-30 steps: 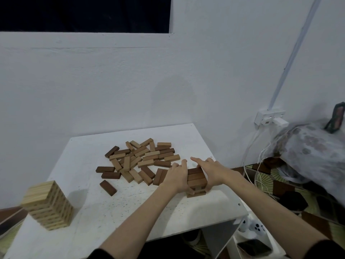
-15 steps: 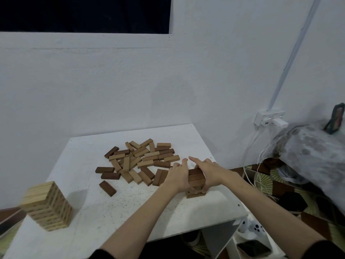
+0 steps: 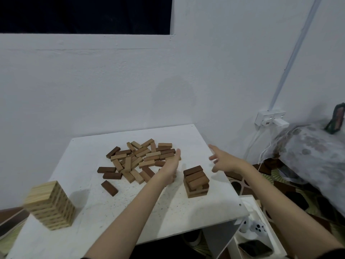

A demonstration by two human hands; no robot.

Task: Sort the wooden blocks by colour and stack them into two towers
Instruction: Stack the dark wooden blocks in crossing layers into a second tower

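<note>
Fingers [image 3: 211, 147] of the right hand [image 3: 226, 161] are spread wide and straight, holding nothing, above the tabletop [image 3: 186, 208] near its right edge. Left hand [image 3: 170, 170] is extended flat with its fingers straight, empty, over the right margin of the loose block pile [image 3: 139, 159]. The brown block stack [image 3: 196, 181] stands upright between both hands, nearer the camera, untouched; top-layer blocks run left-right. A pale block tower [image 3: 50, 204] stands upright, front left.
</note>
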